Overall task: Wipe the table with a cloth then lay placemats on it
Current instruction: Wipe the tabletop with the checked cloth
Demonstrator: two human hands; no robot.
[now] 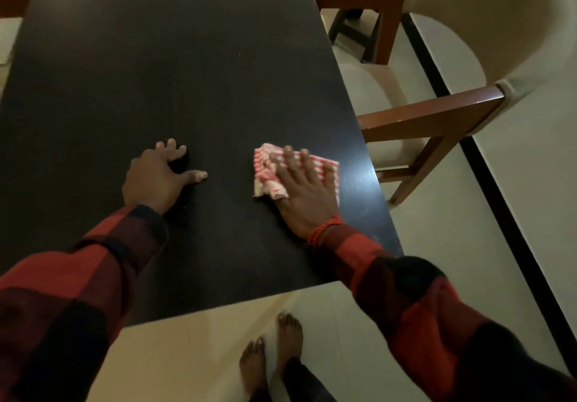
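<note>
**Wipe in progress, near right corner of counter**

Head view: the cloth (296,169), red-and-white checked and crumpled, lies on the dark counter (175,67) close to its right edge and near corner; it is pressed flat under the right hand (301,187), fingers straight and spread over it, not curled round it; the left hand (159,173) is planted on the bare counter well apart from the cloth, fingers spread and bent at the tips, nothing held, prob. as a brace.

Judged as the wiping step, placemat step not yet begun. To be done well: palm pressure should be kept even so the whole cloth stays in contact; strokes should be overlapped, w/ the right edge and near corner covered, since a faint sheen or smear is seen just right of the cloth; pale specks near the front edge and a small dot further up the counter should be swept toward one edge, not scattered; the bunched left part of the cloth would be better flattened or folded for more contact; the far half calls for a longer reach or a step round, so the brace hand should be shifted w/ the body.

Hard to make out: light is dim, so dust or damp streaks on the dark top can't be judged; the far end of the counter is cut off at the top; no placemats are in view; whether the cloth is damp can't be told; the chair (437,117) beside the right edge is only partly shown; the thumb of the right hand is hidden.
</note>
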